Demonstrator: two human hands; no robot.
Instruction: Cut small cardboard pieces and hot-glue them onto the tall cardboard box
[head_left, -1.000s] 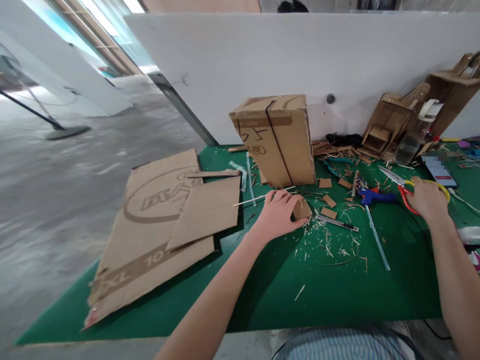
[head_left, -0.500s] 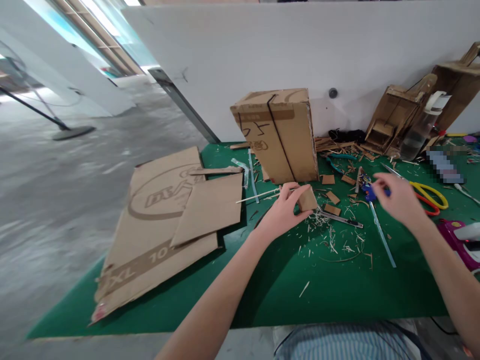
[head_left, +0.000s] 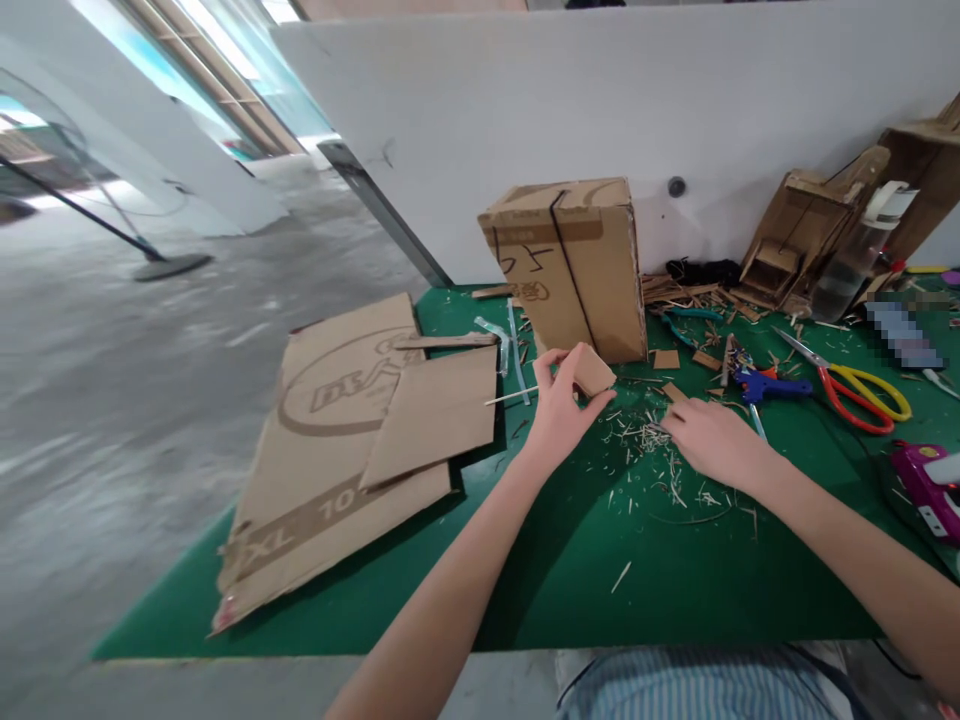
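My left hand (head_left: 556,412) pinches a small folded cardboard piece (head_left: 595,371) between thumb and fingers, in front of the tall cardboard box (head_left: 581,275). A thin pale stick (head_left: 512,396) sticks out to the left from behind this hand; whether it is held, I cannot tell. Low on the table, my right hand (head_left: 712,440) has its fingers drawn together beside a heap of thin shavings (head_left: 649,432). It covers the spot where the utility knife lay, and what its fingers grip is hidden. Just beyond the fingertips lies a small cardboard rectangle (head_left: 673,392).
Large flat cardboard sheets (head_left: 330,400) cover the table's left side. On the right are a blue glue gun (head_left: 772,386), scissors (head_left: 862,390), pliers (head_left: 686,318), a water bottle (head_left: 847,260), a phone (head_left: 904,335) and a magenta device (head_left: 919,490). A white panel (head_left: 480,110) rises behind.
My right hand has come left and down from over the glue gun to the shavings, covering the utility knife's spot. My left hand has lifted and tilted the small cardboard piece.
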